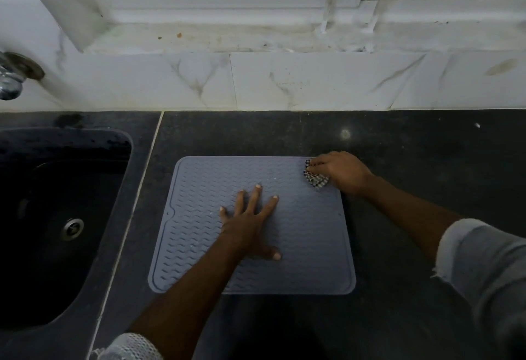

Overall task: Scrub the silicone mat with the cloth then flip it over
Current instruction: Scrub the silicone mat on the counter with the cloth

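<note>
1. Mat: silicone mat (199, 234), grey-blue, roughly square with rounded corners, raised rim and a wavy ribbed top. Lies flat, ribbed face up, on the dark countertop (398, 146), just right of the sink, its near edge toward the person.

2. Cloth: cloth (315, 179), small, checked dark and light, bunched up. Sits on the far right corner of the mat, mostly covered by the hand that holds it.

3. Right hand: right hand (340, 171), fingers curled down over the cloth and gripping it, pressing it onto the mat's far right corner. Forearm runs back to the lower right, with a pale rolled-up sleeve (484, 260) at the edge of view.

4. Left hand: left hand (250, 223), empty, palm down, fingers spread flat on the middle of the mat, thumb pointing toward the near edge. It holds nothing; it rests on the ribbed surface. The two hands are well apart, both on the mat.

5. Sink: sink (71, 137), dark, set into the counter at left, with a round metal drain (73, 228) in its basin.

6. Tap: tap (11, 80), metal, fixed to the wall at far left above the sink.

7. Wall: marbled white tiles (284, 83) behind the counter, with a stained window ledge (227, 38) above them.
</note>
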### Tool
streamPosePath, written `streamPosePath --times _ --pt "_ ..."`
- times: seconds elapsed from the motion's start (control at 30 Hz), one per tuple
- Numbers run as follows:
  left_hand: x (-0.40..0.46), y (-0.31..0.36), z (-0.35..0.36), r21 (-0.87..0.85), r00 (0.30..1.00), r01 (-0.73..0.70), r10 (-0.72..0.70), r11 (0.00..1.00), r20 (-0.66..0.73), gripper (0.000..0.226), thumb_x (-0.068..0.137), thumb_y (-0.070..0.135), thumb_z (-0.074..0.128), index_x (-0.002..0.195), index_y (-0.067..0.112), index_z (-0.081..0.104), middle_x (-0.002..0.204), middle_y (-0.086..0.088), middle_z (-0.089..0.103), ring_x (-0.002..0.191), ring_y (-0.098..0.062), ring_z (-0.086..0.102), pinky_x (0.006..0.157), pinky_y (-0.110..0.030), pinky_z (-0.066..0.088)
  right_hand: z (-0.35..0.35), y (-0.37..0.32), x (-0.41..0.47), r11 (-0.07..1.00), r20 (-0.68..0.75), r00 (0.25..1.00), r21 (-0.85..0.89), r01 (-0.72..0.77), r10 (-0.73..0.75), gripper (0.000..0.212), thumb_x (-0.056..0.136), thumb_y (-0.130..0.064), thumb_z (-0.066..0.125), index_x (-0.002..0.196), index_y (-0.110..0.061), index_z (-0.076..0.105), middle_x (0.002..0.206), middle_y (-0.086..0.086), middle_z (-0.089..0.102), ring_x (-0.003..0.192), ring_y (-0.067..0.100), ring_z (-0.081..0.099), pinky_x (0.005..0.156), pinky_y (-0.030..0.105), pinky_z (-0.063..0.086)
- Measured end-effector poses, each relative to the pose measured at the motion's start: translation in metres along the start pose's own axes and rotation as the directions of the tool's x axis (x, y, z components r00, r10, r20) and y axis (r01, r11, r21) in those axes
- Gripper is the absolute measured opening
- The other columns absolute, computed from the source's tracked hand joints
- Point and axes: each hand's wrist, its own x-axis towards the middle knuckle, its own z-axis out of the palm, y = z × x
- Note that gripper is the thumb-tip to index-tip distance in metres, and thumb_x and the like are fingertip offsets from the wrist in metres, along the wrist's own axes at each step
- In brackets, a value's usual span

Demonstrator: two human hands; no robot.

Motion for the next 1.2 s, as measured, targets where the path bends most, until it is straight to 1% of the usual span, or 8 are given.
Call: streamPosePath --times 0.13,0.3,0.47,0.63,0.83,1.03,1.13,1.2 --pt "0.001 0.002 -0.002 0.006 1.0 0.021 -0.021 1.0 0.019 0.13 0.057 0.075 0.071 0.139 0.051 -0.027 0.149 0.003 -0.043 0.139 -0.037 -0.032 0.104 -0.075 -0.002 -0.004 -0.025 0.026 0.997 -0.122 0.993 0.076 0.016 -0.007 0.05 0.089 -0.011 0.056 0.136 -0.022 0.045 0.145 0.004 0.044 0.13 0.028 0.039 0.104 0.043 0.033" --pt "0.002 0.001 0.0 0.012 1.0 0.025 -0.025 1.0 0.013 0.131 0.056 0.076 0.071 0.139 0.05 -0.027 0.149 0.003 -0.043 0.139 -0.037 -0.032 0.104 -0.074 -0.002 0.008 -0.026 0.023 0.999 -0.037 0.999 0.035 0.015 -0.014 0.052 0.094 -0.016 0.048 0.142 -0.029 0.034 0.153 -0.001 0.029 0.139 0.023 0.026 0.111 0.042 0.024" --pt "0.0 0.0 0.001 0.003 1.0 0.003 -0.003 1.0 -0.009 0.13 0.058 0.073 0.071 0.141 0.048 -0.025 0.15 0.002 -0.041 0.139 -0.037 -0.032 0.104 -0.074 -0.003 0.005 0.008 0.002 1.0 -0.002 1.0 -0.002 -0.031 0.031 0.047 0.091 -0.017 0.054 0.136 -0.026 0.045 0.146 0.001 0.042 0.129 0.025 0.04 0.104 0.041 0.035" --pt "0.0 0.003 -0.004 0.005 0.999 0.025 -0.025 1.0 0.023 0.13 0.058 0.074 0.072 0.141 0.049 -0.026 0.15 0.002 -0.041 0.139 -0.038 -0.032 0.105 -0.075 -0.003 -0.009 -0.029 0.039 0.997 -0.104 0.994 0.077 -0.003 0.011 0.046 0.092 -0.018 0.05 0.138 -0.023 0.043 0.147 0.003 0.04 0.132 0.027 0.037 0.109 0.045 0.031" --pt "-0.001 0.004 -0.005 0.01 0.999 0.03 -0.03 0.999 0.036 0.13 0.058 0.074 0.071 0.141 0.049 -0.026 0.149 0.002 -0.042 0.139 -0.037 -0.032 0.106 -0.074 -0.002 0.006 -0.036 0.031 0.998 -0.039 0.999 0.055 -0.005 0.007 0.052 0.094 -0.019 0.049 0.142 -0.028 0.033 0.153 -0.001 0.028 0.139 0.023 0.024 0.113 0.043 0.02" --pt "-0.004 0.003 -0.006 0.009 1.0 0.011 -0.011 1.0 0.019 0.129 0.059 0.074 0.071 0.143 0.047 -0.024 0.15 0.001 -0.041 0.139 -0.037 -0.031 0.106 -0.075 -0.001 -0.001 -0.007 0.017 0.999 -0.016 1.0 -0.028 -0.025 0.025 0.052 0.086 -0.019 0.061 0.135 -0.027 0.045 0.144 0.001 0.043 0.126 0.025 0.041 0.102 0.042 0.034" --pt "-0.003 0.004 -0.006 0.009 0.999 0.023 -0.023 1.0 0.032 0.129 0.059 0.074 0.07 0.142 0.048 -0.025 0.15 0.001 -0.041 0.139 -0.037 -0.032 0.106 -0.074 -0.002 -0.007 -0.032 0.039 0.999 -0.114 0.993 0.045 -0.01 0.015 0.05 0.089 -0.02 0.057 0.136 -0.026 0.043 0.146 0.003 0.041 0.131 0.026 0.037 0.109 0.045 0.031" --pt "-0.002 0.004 -0.007 0.013 0.999 0.03 -0.03 0.999 0.039 0.129 0.059 0.074 0.07 0.141 0.048 -0.025 0.15 0.002 -0.041 0.139 -0.037 -0.031 0.105 -0.074 -0.003 -0.008 -0.054 0.055 0.997 -0.099 0.994 0.064 0.045 -0.038 0.047 0.092 -0.022 0.052 0.137 -0.025 0.041 0.148 0.002 0.038 0.134 0.026 0.033 0.111 0.045 0.028"
